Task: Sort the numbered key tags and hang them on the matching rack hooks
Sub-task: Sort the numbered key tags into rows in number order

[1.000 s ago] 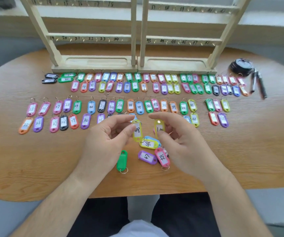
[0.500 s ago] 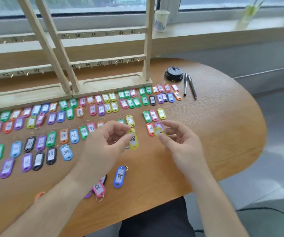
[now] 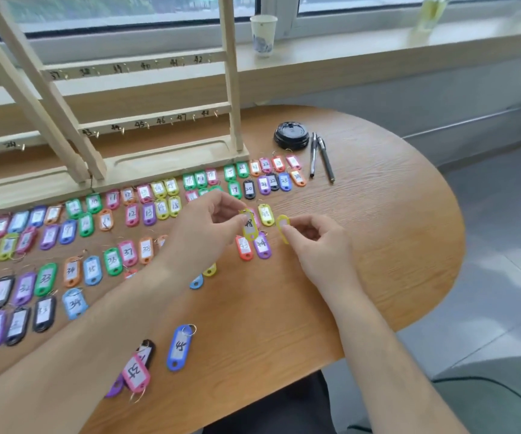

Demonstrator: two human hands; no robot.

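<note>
My left hand (image 3: 209, 227) pinches a yellow key tag marked 48 (image 3: 250, 225) just above the table. My right hand (image 3: 314, 242) pinches a second yellow tag (image 3: 282, 225) whose number I cannot read. Both tags hover at the right end of the sorted rows, beside a yellow tag (image 3: 266, 214), an orange tag (image 3: 244, 248) and a purple tag (image 3: 263, 247). Several rows of coloured numbered tags (image 3: 74, 245) cover the table to the left. The wooden rack (image 3: 159, 120) stands behind, its numbered hooks bare.
Loose tags lie near me: a blue one (image 3: 180, 347), a pink one (image 3: 135, 374) over a black and a purple one. A black lid (image 3: 291, 139) and two pens (image 3: 320, 158) lie at the right. A paper cup (image 3: 263, 34) stands on the sill. The table's (image 3: 378, 245) curved edge runs at the right.
The view has swung to the right. Both hands have carried their yellow tags away from the loose pile toward the right end of the sorted rows.
</note>
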